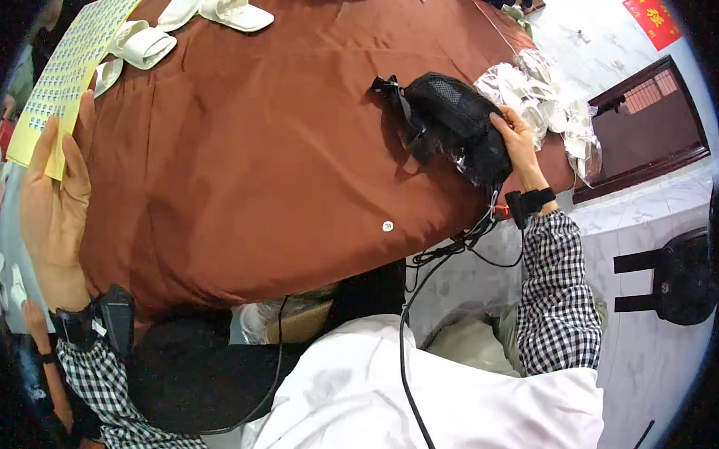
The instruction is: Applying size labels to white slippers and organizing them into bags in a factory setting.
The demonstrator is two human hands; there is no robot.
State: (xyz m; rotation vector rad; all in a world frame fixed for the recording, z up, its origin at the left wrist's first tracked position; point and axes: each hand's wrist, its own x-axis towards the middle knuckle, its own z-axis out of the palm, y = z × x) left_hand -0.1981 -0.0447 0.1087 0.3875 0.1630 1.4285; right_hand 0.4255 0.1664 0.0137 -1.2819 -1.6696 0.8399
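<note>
My left hand (56,206), at the far left, holds a yellow sheet (84,64) by its lower edge, the sheet passing between the fingers. Rows of small printed labels cover the sheet. At the right, my right hand (518,139) grips the end of a black mesh pouch (454,117), which has straps and a buckle at its other end. The pouch rests on or just above the brown cloth (282,158); I cannot tell which. A small round white sticker (387,226) lies near the cloth's front edge.
Several white slippers (239,11) lie at the far left of the cloth. Clear plastic bags with white items (538,96) sit at its right edge. Black cables (454,247) hang from the pouch's side over my lap. Another person's arm (50,364) shows at the lower left.
</note>
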